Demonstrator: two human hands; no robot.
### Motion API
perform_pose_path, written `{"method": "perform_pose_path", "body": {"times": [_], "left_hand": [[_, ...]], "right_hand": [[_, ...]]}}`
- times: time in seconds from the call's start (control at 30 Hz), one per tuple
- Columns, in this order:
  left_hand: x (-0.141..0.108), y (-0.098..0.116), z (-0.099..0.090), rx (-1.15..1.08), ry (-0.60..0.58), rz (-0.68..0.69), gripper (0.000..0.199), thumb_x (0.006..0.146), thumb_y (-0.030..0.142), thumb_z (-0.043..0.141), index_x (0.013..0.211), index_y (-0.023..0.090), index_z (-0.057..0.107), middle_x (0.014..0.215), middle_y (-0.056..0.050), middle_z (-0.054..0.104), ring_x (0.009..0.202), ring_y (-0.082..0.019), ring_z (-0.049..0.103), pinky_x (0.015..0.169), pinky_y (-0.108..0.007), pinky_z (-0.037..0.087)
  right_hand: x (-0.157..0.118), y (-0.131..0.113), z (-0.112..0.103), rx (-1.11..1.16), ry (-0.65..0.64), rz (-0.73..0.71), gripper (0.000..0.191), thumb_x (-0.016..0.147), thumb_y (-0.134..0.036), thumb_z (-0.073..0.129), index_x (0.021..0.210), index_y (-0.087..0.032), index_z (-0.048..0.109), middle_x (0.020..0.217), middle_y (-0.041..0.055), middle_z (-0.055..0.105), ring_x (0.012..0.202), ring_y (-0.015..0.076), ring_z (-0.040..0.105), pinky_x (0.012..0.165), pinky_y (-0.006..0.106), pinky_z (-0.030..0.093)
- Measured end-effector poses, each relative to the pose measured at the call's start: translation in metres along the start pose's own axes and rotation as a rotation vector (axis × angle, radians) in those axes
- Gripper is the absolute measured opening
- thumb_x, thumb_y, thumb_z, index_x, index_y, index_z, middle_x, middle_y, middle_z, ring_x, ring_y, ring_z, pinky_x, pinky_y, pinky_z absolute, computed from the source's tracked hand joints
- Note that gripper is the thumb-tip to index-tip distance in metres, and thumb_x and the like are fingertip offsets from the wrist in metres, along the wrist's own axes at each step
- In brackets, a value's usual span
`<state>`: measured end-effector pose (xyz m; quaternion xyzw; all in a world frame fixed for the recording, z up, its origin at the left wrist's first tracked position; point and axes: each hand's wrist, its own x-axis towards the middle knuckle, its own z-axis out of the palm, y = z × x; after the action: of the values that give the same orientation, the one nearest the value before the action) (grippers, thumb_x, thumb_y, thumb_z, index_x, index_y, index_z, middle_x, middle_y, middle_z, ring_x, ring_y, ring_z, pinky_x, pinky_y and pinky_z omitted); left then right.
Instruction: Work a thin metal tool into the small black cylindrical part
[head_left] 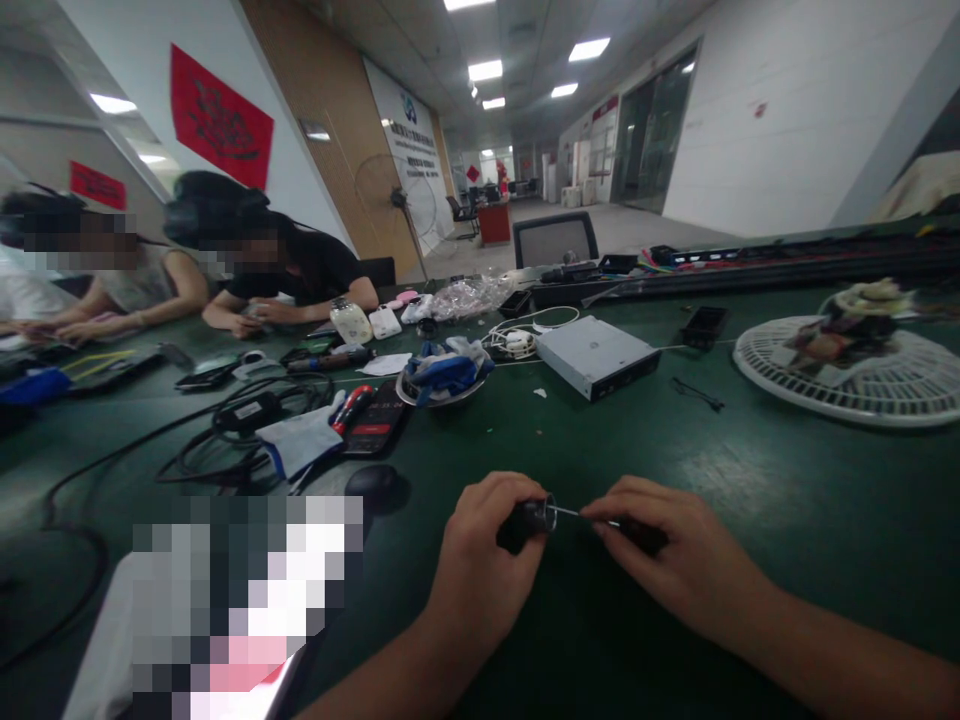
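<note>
My left hand (484,560) grips a small black cylindrical part (534,520) with a shiny metal rim, held just above the dark green workbench (750,480). My right hand (675,555) holds a small screwdriver (600,518) with a black handle. Its thin steel shaft points left, and its tip reaches the open end of the cylinder. Both hands are close together near the front of the bench. My fingers hide most of the part and the screwdriver handle.
A black computer mouse (375,488) lies left of my hands, beside tangled black cables and a glove. Farther back are a silver metal drive box (596,355), a bowl holding blue gloves (442,380) and a round white fan grille (847,370). Two co-workers (277,285) sit at the left.
</note>
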<state>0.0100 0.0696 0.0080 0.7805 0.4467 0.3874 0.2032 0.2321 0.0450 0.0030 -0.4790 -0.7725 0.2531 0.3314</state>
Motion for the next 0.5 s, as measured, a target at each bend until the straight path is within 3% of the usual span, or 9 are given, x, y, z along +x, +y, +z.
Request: {"method": "perform_pose_path", "body": {"times": [0.17,0.3,0.5], "left_hand": [[-0.0006,-0.0011,-0.0005,0.015,0.019,-0.006,0.03,0.077,0.001,0.065,0.097,0.023,0.068,0.105,-0.003,0.069,0.098,-0.02,0.065,0.087,-0.039,0.053],[0.0003,-0.0011,-0.001,0.035,-0.036,0.004,0.031,0.076,0.001,0.066,0.097,0.024,0.069,0.105,-0.003,0.07,0.1,-0.021,0.065,0.088,-0.04,0.053],[-0.0003,0.0004,-0.0007,0.05,-0.066,0.003,0.036,0.076,0.001,0.066,0.101,0.026,0.07,0.107,-0.001,0.071,0.1,-0.021,0.064,0.089,-0.041,0.052]], "right_hand": [[-0.0014,0.0012,0.0018,-0.046,-0.029,-0.048,0.025,0.092,-0.017,0.057,0.108,-0.026,0.074,0.098,0.0028,0.067,0.074,0.0122,0.065,0.06,0.024,0.052],[-0.0036,-0.0001,0.0016,-0.036,-0.018,-0.133,0.026,0.092,-0.016,0.056,0.109,-0.025,0.073,0.096,0.0037,0.067,0.073,0.0122,0.064,0.058,0.023,0.052],[-0.0021,0.0016,0.0024,-0.093,0.062,-0.048,0.025,0.091,-0.017,0.057,0.106,-0.026,0.075,0.096,0.0038,0.069,0.071,0.0128,0.066,0.056,0.023,0.053]]}}
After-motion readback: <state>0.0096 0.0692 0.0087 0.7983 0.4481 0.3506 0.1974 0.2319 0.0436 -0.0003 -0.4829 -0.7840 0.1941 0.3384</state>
